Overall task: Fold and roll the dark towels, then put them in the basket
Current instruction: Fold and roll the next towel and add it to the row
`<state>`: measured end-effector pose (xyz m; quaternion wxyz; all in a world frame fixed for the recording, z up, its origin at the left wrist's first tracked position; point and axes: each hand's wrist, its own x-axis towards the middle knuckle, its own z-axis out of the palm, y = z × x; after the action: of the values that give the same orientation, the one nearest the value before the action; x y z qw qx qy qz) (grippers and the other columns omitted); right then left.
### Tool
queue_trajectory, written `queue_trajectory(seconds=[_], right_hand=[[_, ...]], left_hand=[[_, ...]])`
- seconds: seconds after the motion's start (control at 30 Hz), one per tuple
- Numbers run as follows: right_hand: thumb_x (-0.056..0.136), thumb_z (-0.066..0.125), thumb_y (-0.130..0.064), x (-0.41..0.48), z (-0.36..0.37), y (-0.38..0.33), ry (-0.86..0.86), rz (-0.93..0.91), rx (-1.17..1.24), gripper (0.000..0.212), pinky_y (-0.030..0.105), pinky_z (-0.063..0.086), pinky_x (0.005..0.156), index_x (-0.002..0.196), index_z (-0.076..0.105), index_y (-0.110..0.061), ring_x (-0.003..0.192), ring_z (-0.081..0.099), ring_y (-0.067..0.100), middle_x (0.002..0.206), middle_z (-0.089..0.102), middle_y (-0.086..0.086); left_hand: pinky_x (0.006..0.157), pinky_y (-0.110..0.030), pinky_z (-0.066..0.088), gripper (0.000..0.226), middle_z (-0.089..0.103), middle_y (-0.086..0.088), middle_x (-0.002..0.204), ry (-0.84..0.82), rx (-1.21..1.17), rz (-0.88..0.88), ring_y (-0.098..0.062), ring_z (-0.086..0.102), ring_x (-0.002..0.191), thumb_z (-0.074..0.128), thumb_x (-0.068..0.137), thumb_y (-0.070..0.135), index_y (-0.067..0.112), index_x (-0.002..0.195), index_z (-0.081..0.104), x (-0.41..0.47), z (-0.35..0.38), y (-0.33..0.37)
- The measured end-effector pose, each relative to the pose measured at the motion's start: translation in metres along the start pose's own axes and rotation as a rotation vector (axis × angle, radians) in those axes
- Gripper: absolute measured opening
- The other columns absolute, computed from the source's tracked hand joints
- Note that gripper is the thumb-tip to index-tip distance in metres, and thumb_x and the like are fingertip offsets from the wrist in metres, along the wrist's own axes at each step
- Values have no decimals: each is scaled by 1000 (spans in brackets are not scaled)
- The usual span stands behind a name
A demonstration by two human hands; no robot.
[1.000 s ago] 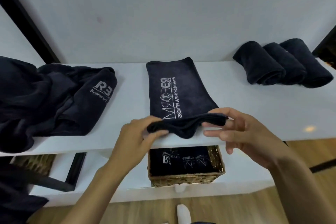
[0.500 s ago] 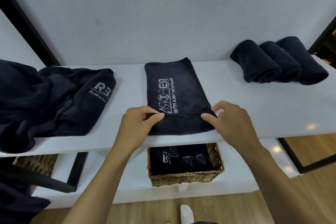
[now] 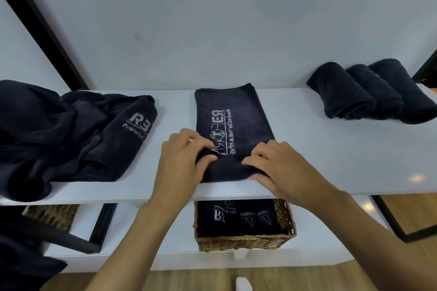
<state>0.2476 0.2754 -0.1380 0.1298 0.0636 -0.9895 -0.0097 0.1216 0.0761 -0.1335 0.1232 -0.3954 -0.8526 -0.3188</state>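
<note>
A folded dark towel (image 3: 233, 120) with pale lettering lies lengthwise on the white shelf (image 3: 331, 160), its near end turned over into a small roll. My left hand (image 3: 186, 163) grips the left side of that roll with curled fingers. At the roll's right side, the fingers of my right hand (image 3: 281, 168) curl over it. A wicker basket (image 3: 243, 242) stands on the lower shelf below, holding several rolled dark towels with logos.
Three rolled dark towels (image 3: 373, 94) lie at the shelf's back right. A heap of unfolded dark towels (image 3: 66, 134) covers the left end. A second wicker basket (image 3: 52, 215) sits at lower left. Black frame bars run at both sides.
The near end of the towel was lifted, then laid down on the shelf. Both hands have moved forward and now roll that end away from me.
</note>
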Motion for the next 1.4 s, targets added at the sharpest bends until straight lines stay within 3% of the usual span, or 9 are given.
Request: queue_trajectory(seconds=[0.17,0.33,0.47,0.67,0.8,0.9,1.07,1.2,1.4], right_hand=[[99,51,-32,21,-17,5,-165,50,210,24,29,37,93,120,60,-24,105,48,10,115,57,-12],[98,54,-28,44,-29,27,-355,201,550,18,24,40,83,110,65,-20,91,55,9,100,63,-4],[93,61,-28,47,-18,33,1,192,355,9,29,45,77,99,67,-30,83,56,10,92,60,-11],[83,69,-46,22,10,33,54,29,39,41,31,36,94,117,65,-24,107,57,15,116,64,-8],[88,63,-31,39,3,35,6,87,120,27,29,38,92,115,65,-24,102,59,13,112,66,-12],[94,60,-27,45,-11,36,-60,126,309,19,17,34,92,112,65,-30,98,52,2,107,62,-22],[91,63,-11,52,-17,44,-93,301,746,19,13,44,74,89,69,-29,79,63,2,81,70,-12],[89,65,-29,51,-13,38,186,172,504,7,17,41,79,91,71,-27,87,60,2,92,66,-17],[83,74,-29,46,4,40,45,155,268,35,24,37,86,115,60,-32,98,54,6,110,60,-22]], left_hand=[[86,-29,32,37,68,10,98,-149,206,415,-14,50,99,71,76,45,22,104,70,-8,0,-21],[81,-25,40,17,66,9,92,-495,-138,22,-12,56,88,67,90,28,24,106,69,31,-15,-17],[81,-27,49,11,73,1,88,-656,-404,-181,-11,66,85,64,92,20,23,102,68,63,-15,-31],[71,-23,42,8,63,12,88,-378,-293,-78,3,56,71,69,87,22,26,81,65,61,-2,-35],[74,-26,46,50,60,8,97,-229,155,272,-12,49,87,64,75,62,20,102,72,44,1,-33],[77,-31,50,49,62,4,99,-227,217,402,-16,49,88,80,71,43,14,109,67,32,4,-37],[82,-13,39,27,61,23,100,-420,-90,114,-5,53,92,72,84,35,31,109,64,46,-8,-36],[77,-22,49,11,69,12,88,-617,-240,-87,-8,62,82,67,89,28,29,100,70,76,-11,-40],[88,-31,50,11,70,9,91,-591,-231,-175,-8,63,90,66,90,33,31,100,70,92,-4,-41]])
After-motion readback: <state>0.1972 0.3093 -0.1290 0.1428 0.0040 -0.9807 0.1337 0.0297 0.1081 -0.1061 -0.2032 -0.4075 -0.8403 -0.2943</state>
